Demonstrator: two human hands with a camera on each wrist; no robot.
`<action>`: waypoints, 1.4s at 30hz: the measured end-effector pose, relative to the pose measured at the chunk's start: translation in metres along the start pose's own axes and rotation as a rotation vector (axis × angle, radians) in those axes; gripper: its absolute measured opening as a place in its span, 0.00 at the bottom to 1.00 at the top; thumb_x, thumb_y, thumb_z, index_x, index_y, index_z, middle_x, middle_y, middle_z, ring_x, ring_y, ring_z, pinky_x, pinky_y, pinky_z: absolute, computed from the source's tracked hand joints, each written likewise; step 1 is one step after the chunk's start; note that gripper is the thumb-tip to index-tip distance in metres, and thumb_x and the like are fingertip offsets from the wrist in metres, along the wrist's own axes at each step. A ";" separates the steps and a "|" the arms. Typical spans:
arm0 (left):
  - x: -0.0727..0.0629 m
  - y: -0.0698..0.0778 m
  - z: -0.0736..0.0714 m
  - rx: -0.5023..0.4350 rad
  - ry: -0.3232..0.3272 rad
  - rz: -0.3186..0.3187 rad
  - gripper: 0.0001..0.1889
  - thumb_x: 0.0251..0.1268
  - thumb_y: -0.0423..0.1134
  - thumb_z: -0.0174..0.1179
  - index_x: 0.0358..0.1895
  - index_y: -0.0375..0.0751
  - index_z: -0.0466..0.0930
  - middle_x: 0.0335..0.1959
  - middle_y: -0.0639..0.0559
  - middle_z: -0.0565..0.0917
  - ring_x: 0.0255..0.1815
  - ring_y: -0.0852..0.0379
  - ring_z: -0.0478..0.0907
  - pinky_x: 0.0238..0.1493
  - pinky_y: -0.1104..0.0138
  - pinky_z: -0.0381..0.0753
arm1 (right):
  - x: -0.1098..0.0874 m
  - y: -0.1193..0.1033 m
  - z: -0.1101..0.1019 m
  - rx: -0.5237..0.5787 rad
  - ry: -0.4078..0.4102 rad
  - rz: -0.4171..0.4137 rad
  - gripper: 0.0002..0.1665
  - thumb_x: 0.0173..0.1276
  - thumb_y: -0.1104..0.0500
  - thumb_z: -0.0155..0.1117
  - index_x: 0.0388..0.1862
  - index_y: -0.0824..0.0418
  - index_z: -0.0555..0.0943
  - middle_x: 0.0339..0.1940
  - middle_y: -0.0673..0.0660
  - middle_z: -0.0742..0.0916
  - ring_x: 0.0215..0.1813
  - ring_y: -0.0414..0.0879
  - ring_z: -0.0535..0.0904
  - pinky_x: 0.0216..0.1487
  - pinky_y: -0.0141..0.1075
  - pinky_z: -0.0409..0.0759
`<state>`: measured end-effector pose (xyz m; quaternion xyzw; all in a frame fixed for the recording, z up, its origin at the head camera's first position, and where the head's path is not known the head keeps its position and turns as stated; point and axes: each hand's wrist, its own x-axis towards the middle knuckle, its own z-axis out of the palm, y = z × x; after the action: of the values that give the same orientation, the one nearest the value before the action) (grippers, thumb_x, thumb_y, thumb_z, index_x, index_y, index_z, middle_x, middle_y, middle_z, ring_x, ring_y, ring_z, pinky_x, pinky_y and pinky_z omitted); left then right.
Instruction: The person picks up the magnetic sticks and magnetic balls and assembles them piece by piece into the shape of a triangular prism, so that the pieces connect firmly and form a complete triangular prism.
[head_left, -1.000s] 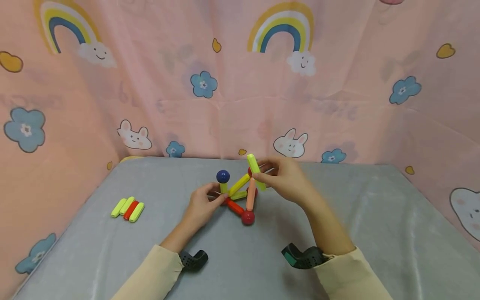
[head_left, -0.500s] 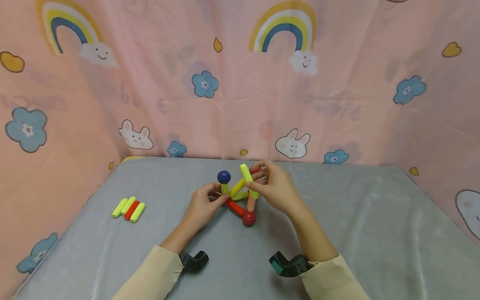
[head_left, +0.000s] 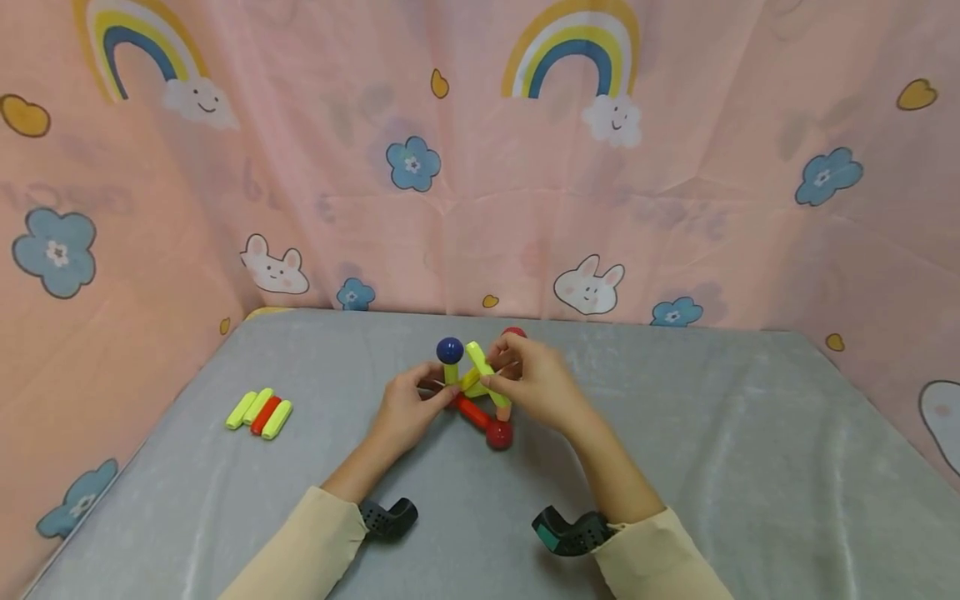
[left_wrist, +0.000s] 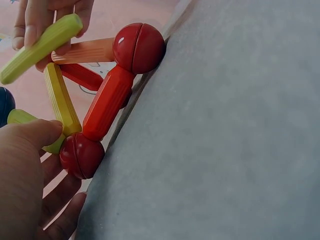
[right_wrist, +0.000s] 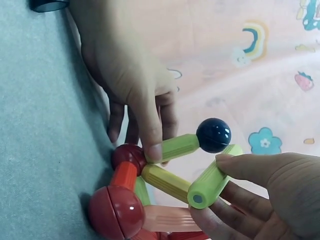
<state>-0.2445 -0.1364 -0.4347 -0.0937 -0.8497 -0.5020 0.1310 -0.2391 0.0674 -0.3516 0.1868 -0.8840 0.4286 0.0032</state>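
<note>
My right hand [head_left: 536, 383] pinches a loose yellow-green magnetic rod [right_wrist: 210, 180] between thumb and fingers, tilted above the frame of rods and balls. A grey metal end shows on this rod. My left hand [head_left: 405, 412] grips the frame's left corner, thumb on an upright yellow-green rod [right_wrist: 177, 148] and fingers around the red ball [left_wrist: 82, 156] below it. A navy ball [head_left: 450, 351] tops that upright rod. From the corner, a yellow rod [left_wrist: 62, 100] and a red rod [left_wrist: 109, 102] run outward. Another red ball [head_left: 499, 434] sits at the front; one more [head_left: 513, 332] shows behind my right fingers.
Several loose rods [head_left: 259, 412], yellow-green and red, lie side by side on the grey cloth table [head_left: 187, 508] at left. A pink printed curtain [head_left: 465, 225] stands behind the table. Each wrist wears a black camera band [head_left: 573, 531].
My right hand has moved left and down with the yellow-green rod, bringing it nearer the upright rod and navy ball. My left hand keeps its grip on the corner.
</note>
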 end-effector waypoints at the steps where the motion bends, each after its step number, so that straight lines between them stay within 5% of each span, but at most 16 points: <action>1: 0.000 0.000 0.000 -0.001 -0.001 -0.001 0.14 0.65 0.39 0.68 0.52 0.42 0.85 0.44 0.46 0.88 0.46 0.51 0.86 0.51 0.57 0.87 | 0.000 0.000 0.001 -0.002 -0.003 0.009 0.11 0.65 0.61 0.73 0.44 0.58 0.80 0.43 0.57 0.89 0.43 0.49 0.86 0.41 0.38 0.88; 26: -0.002 0.000 0.000 -0.004 0.007 0.018 0.13 0.64 0.38 0.69 0.49 0.41 0.85 0.43 0.46 0.89 0.43 0.52 0.86 0.48 0.58 0.87 | -0.002 -0.004 0.008 -0.096 -0.070 -0.017 0.08 0.63 0.62 0.74 0.35 0.57 0.82 0.38 0.56 0.89 0.40 0.49 0.85 0.39 0.36 0.88; 42: -0.001 0.004 -0.001 0.017 0.004 0.030 0.12 0.64 0.38 0.69 0.49 0.40 0.85 0.45 0.46 0.89 0.45 0.51 0.86 0.49 0.58 0.87 | -0.004 -0.006 0.017 -0.151 -0.037 -0.038 0.08 0.61 0.63 0.76 0.35 0.56 0.83 0.35 0.53 0.87 0.38 0.44 0.86 0.39 0.35 0.88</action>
<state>-0.2424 -0.1354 -0.4315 -0.1042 -0.8521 -0.4931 0.1412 -0.2309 0.0528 -0.3584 0.2105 -0.9100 0.3570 0.0090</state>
